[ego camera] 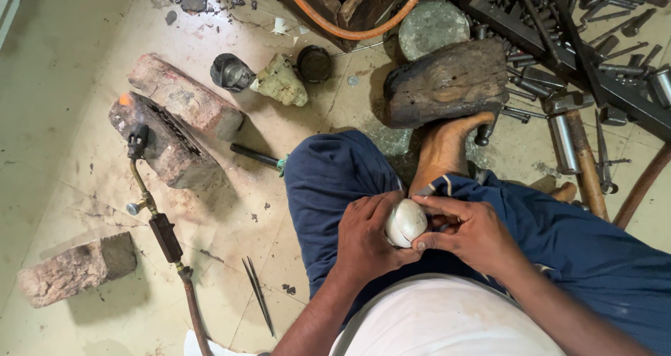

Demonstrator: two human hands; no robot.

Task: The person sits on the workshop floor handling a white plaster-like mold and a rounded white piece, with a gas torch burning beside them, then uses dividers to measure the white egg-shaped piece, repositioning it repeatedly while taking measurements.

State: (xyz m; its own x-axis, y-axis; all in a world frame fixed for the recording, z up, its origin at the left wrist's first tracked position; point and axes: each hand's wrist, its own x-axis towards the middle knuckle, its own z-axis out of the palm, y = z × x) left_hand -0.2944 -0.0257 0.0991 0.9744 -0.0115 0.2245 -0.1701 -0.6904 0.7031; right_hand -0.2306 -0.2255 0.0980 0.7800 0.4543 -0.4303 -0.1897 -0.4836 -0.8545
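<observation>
We find both hands closed about a rounded white object (405,222) held over the lap, above the blue trousers (335,181) of the seated person. The left hand (363,241) cups it from the side and beneath, fingers curled against its shell; the right hand (472,234) grips from the other side, thumb along the lower edge and fingertips pressed to the top, so neither hand is open. We cannot tell what the object is made of. A bare foot (444,146) rests just beyond the hands, touching a dark wooden block (447,83). Past the block we note a round grey stone disc (433,26) and a heap of dark metal tools (587,41), with a wooden-handled hammer (576,153) lying near the right knee. To the left, on the pale tiled floor (63,83), a small dark cup (232,72) and a dark round lid (314,64) flank a pale lump (282,82); their contents are not visible. Farther left lie two bricks (178,115), the nearer one with a gas torch (150,202) resting on it, a small flame at its tip. A third brick (77,269) lies apart, and tweezers (258,293) rest on the floor near the left forearm.
</observation>
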